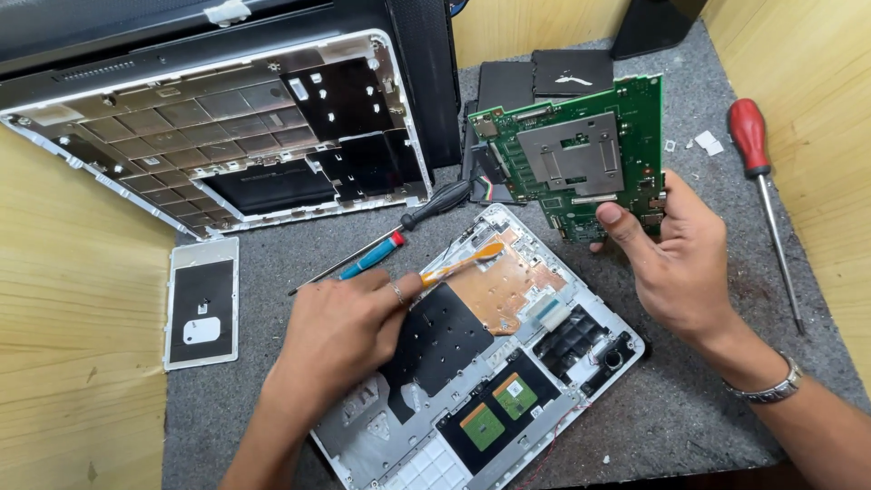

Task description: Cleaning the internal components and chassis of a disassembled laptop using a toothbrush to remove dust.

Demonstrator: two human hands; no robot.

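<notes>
Left hand [340, 331] closed on orange toothbrush [458, 263], bristle end touching copper plate inside open laptop shell [599, 318]. Right hand [676, 259] grips green circuit board [581, 154], held up above shell, thumb on lower edge. Red-handled screwdriver [758, 172] lies on grey mat [689, 408], right side. Keyboard frame [218, 127] leans at back left.

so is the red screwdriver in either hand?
No, the red screwdriver lies on the mat, clear of both hands.
</notes>
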